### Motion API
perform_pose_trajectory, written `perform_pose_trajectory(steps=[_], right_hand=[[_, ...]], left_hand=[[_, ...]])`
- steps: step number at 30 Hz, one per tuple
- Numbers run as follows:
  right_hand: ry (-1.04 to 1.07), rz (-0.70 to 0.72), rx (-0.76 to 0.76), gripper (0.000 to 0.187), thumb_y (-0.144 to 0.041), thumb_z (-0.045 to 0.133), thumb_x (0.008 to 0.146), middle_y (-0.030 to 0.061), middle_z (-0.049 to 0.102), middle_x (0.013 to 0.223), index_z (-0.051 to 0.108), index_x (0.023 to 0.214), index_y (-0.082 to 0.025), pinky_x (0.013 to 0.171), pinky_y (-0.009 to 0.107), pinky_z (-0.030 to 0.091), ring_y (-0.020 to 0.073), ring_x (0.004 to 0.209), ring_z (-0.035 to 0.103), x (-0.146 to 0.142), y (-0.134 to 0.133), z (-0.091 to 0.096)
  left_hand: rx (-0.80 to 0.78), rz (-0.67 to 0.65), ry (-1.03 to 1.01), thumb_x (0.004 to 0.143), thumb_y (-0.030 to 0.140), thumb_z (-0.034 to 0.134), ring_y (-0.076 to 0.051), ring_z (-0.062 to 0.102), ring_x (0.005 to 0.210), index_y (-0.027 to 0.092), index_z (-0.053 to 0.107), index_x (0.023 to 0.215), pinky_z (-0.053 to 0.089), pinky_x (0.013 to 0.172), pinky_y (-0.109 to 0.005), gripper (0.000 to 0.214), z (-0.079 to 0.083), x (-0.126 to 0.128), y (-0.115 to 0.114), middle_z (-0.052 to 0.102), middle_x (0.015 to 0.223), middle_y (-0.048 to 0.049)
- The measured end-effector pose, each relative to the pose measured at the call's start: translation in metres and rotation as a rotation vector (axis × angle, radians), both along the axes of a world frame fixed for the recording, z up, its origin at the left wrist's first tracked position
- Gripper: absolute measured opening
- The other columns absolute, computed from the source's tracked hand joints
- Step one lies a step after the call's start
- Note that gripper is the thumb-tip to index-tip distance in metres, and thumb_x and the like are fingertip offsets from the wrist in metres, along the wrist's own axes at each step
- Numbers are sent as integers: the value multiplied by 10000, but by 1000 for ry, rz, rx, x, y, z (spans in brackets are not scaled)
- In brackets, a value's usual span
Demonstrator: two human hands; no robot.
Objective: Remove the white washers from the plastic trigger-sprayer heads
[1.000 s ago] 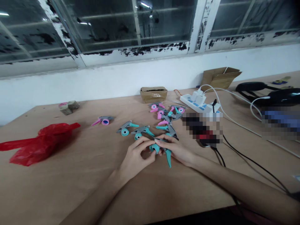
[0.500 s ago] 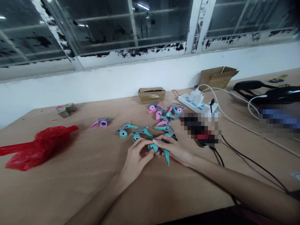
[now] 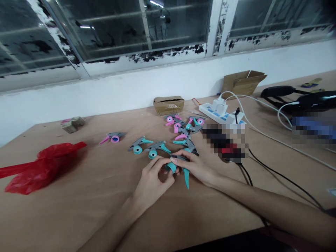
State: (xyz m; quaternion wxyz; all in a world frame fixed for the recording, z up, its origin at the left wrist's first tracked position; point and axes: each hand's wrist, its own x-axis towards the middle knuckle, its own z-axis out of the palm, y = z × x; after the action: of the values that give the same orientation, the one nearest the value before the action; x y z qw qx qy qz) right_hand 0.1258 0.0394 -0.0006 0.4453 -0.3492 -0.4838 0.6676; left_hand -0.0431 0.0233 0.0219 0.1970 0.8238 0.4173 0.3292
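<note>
In front of me, my right hand (image 3: pixel 197 168) is closed around a grey and teal trigger spray head (image 3: pixel 186 177), whose teal trigger points down toward me. My left hand (image 3: pixel 154 176) has its fingers curled at the same spray head's teal collar, with the thumb just below it. Parts of the collar and body are hidden by my fingers. Just beyond my hands lie two more teal spray heads (image 3: pixel 154 149). Another one with a teal trigger (image 3: pixel 187 144) rests right behind my right hand.
Pink and teal spray heads (image 3: pixel 181 128) cluster farther back, near a small cardboard box (image 3: pixel 168 105). One pink spray head (image 3: pixel 114 137) lies apart on the left, beyond a red plastic bag (image 3: pixel 44 168). A white power strip (image 3: pixel 223 113) with cables occupies the right.
My left thumb has come out of the teal collar and sits lower, while the collar has tilted so its opening shows less. My right hand keeps its hold. The camera view has shifted slightly.
</note>
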Motion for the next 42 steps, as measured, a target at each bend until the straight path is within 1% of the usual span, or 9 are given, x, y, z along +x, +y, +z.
perform_pose_trajectory(steps=[5, 12, 19, 22, 28, 30, 33, 38, 42], right_hand=[[-14, -11, -19, 267, -388, 676, 747, -24, 611, 651, 595, 873, -167, 600, 228, 479, 91, 580, 578, -1, 1, -3], [5, -71, -45, 301, -401, 701, 706, -39, 607, 670, 578, 875, -185, 604, 231, 483, 88, 587, 574, -3, -1, -2], [37, -112, -72, 322, -400, 705, 701, -32, 595, 683, 567, 894, -181, 608, 250, 499, 95, 596, 570, -6, -2, -1], [47, -137, -66, 322, -387, 709, 701, -29, 586, 690, 562, 899, -180, 608, 261, 506, 100, 605, 569, -7, -2, -3], [61, -219, -57, 321, -417, 671, 739, -15, 589, 788, 526, 933, -206, 622, 271, 513, 110, 645, 588, -11, -6, -7], [7, -238, 2, 339, -429, 639, 766, -3, 596, 847, 511, 999, -220, 668, 296, 522, 126, 684, 608, -12, -8, -8], [-48, -233, 75, 364, -452, 581, 806, 9, 591, 881, 479, 1074, -227, 694, 322, 533, 142, 717, 621, -13, -10, -10], [-120, -199, 111, 357, -444, 550, 832, 9, 599, 845, 440, 1088, -220, 680, 341, 537, 152, 702, 625, -10, -10, -14], [-142, -183, 114, 340, -441, 549, 834, -5, 601, 784, 436, 1059, -212, 686, 346, 525, 154, 674, 625, -8, -7, -15]], left_hand=[[23, 31, -8, 734, 57, 490, -104, 570, 693, 201, 569, 962, 512, 665, -242, 282, -2, 2, -1, 559, 856, 1], [39, 95, 8, 723, 43, 481, -140, 580, 783, 202, 559, 988, 506, 717, -275, 318, -11, 6, -1, 569, 905, -19], [24, 110, 52, 789, 93, 490, -133, 556, 741, 207, 545, 1016, 489, 699, -271, 261, -7, 8, -3, 569, 920, -18], [48, 123, 87, 814, 113, 480, -146, 573, 796, 220, 539, 1035, 487, 713, -276, 253, -7, 9, -4, 579, 945, -20], [170, 446, 195, 802, 269, 568, -178, 602, 784, 188, 559, 890, 461, 624, -271, 120, -4, 7, -2, 593, 904, -30], [145, 416, 287, 816, 250, 552, -170, 597, 752, 195, 588, 832, 436, 623, -267, 68, -3, 5, 0, 611, 851, -15], [83, 356, 356, 843, 214, 509, -151, 582, 701, 200, 616, 784, 403, 604, -253, 123, -3, 2, 1, 620, 786, -2], [24, 288, 297, 853, 196, 466, -126, 555, 668, 207, 623, 814, 390, 600, -230, 163, -5, 2, 1, 595, 755, 9], [38, 266, 289, 841, 192, 436, -120, 509, 617, 189, 584, 738, 370, 576, -230, 180, -6, 2, 1, 543, 693, 12]])
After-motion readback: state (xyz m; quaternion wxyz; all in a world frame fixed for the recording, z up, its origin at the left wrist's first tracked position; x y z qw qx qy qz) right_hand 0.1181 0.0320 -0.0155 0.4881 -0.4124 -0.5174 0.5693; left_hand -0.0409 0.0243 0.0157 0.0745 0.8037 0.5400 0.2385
